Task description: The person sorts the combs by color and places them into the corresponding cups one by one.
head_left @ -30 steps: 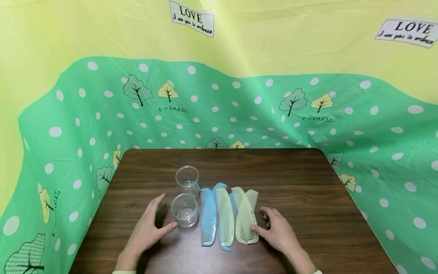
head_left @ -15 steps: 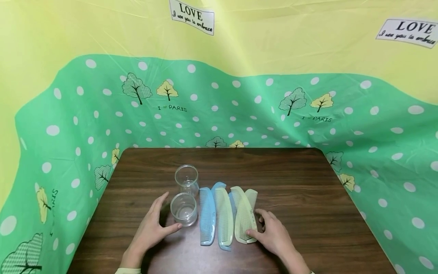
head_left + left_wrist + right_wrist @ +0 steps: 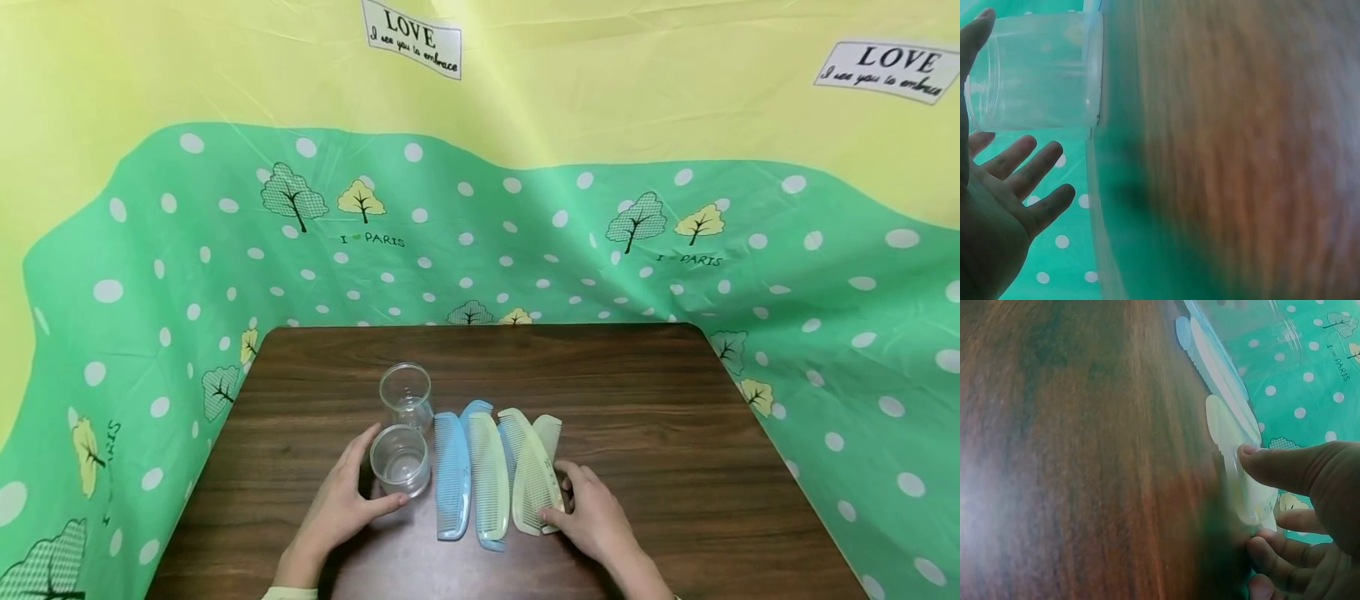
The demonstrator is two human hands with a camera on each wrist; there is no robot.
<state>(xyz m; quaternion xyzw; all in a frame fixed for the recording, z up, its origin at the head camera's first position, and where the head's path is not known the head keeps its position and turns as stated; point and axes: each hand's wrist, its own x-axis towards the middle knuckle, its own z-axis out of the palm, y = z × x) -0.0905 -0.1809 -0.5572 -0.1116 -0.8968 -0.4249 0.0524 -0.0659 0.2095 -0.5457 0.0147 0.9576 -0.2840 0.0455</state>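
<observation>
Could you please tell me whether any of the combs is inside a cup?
No, the combs all lie on the table, to the right of the two cups.

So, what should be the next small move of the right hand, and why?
Perhaps the right hand should gently pinch the upper yellow comb, the one crossing another yellow comb. In the head view, the thumb overlaps its near end and curved fingers lie just right of it.

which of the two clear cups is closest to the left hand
The front transparent round cup, which the spread left hand partly surrounds; the back transparent round cup stands behind it, farther from that hand.
</observation>
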